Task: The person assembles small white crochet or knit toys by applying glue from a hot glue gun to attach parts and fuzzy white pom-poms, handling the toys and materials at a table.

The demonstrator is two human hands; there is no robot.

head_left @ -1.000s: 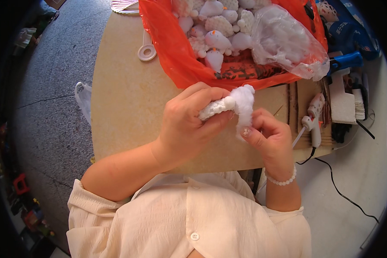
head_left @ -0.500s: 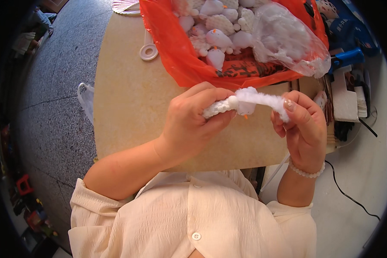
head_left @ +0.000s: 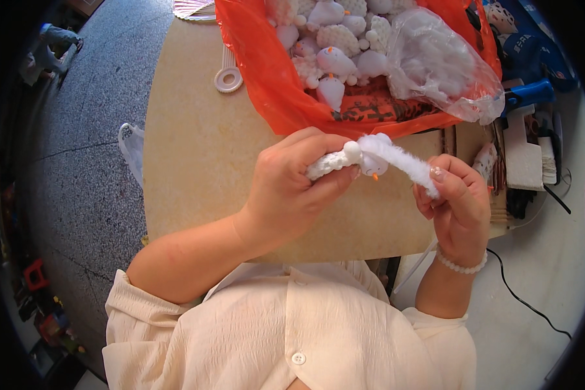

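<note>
My left hand is closed around the knitted white body of a small snowman doll. The doll's smooth head, with an orange nose, sticks out to the right, tilted sideways. A fluffy white strip runs from the head to my right hand, which pinches its free end between thumb and fingers. Most of the doll's body is hidden in my left palm. Both hands are above the table, just in front of an orange-red plastic bag.
Several similar white dolls and a clear bag of white stuffing fill the orange-red bag. A white fan with a ring handle lies on the tan table. At right are a blue-handled tool and a white box.
My right hand has lowered slightly, and the fluffy strip now slants down from the doll's head. The orange nose shows more clearly. My left hand keeps its hold.
</note>
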